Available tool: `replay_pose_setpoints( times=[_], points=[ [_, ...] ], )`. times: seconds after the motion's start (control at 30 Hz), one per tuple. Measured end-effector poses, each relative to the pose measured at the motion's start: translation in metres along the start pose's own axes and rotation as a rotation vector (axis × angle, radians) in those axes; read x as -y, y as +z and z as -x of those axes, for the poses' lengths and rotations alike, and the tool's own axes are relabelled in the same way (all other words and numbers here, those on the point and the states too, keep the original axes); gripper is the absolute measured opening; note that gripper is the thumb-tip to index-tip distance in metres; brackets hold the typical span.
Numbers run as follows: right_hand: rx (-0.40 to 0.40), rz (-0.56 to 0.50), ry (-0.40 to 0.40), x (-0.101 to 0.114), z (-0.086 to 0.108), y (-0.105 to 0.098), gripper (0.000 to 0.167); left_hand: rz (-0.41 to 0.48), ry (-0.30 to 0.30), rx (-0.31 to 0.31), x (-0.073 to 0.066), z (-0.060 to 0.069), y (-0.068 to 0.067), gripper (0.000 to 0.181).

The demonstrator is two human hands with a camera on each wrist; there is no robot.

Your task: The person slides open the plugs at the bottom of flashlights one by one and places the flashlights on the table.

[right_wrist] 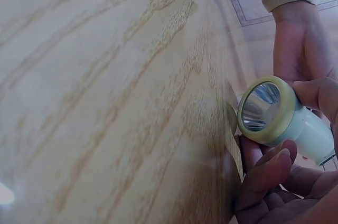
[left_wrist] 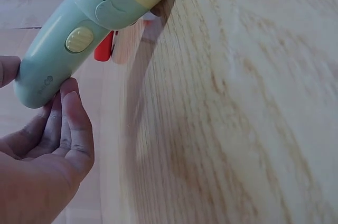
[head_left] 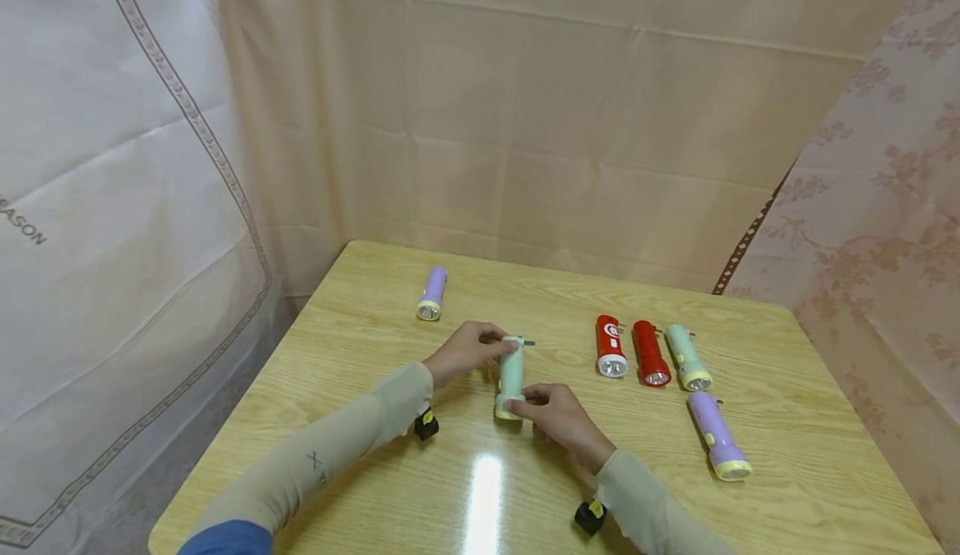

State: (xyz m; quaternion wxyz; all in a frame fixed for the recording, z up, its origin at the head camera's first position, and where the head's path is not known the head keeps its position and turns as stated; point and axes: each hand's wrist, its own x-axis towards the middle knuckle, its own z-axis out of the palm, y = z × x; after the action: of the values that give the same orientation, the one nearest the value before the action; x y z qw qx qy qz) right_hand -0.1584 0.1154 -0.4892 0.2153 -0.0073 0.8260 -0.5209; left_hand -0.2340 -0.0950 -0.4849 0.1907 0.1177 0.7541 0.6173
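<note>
A mint-green flashlight [head_left: 512, 372] with a pale yellow rim is held between both hands above the middle of the table. My left hand [head_left: 463, 353] pinches its tail end between thumb and fingers, where metal prongs [head_left: 529, 343] stick out to the side. At the lamp end, my right hand [head_left: 562, 423] grips the head with thumb and fingers. The left wrist view shows its oval yellow switch [left_wrist: 80, 39] and the left fingers under the tail. In the right wrist view, the shiny reflector [right_wrist: 261, 106] faces the camera.
A purple flashlight [head_left: 433, 292] lies at the back left of the wooden table [head_left: 360, 488]. To the right lie a red flashlight with a white rim [head_left: 611, 342], a plain red one [head_left: 649, 353], another green one [head_left: 686, 357] and a purple one [head_left: 716, 434]. Cloth hangs behind.
</note>
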Motion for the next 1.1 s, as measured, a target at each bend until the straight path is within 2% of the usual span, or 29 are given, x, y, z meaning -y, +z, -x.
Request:
replay_pose_setpoints(
  times=[0.3, 0.73, 1.1],
  points=[
    [0.005, -0.004, 0.006, 0.001, 0.0, 0.0, 0.051, 0.023, -0.044, -0.044, 0.001, 0.002, 0.0, 0.055],
    [0.0, 0.009, 0.007, 0.001, 0.002, 0.0, 0.052, 0.004, -0.076, -0.074, -0.003, 0.003, 0.004, 0.051],
    [0.001, -0.001, -0.01, -0.001, 0.006, -0.003, 0.048, 0.012, -0.048, -0.088, 0.0, 0.003, 0.011, 0.047]
  ],
)
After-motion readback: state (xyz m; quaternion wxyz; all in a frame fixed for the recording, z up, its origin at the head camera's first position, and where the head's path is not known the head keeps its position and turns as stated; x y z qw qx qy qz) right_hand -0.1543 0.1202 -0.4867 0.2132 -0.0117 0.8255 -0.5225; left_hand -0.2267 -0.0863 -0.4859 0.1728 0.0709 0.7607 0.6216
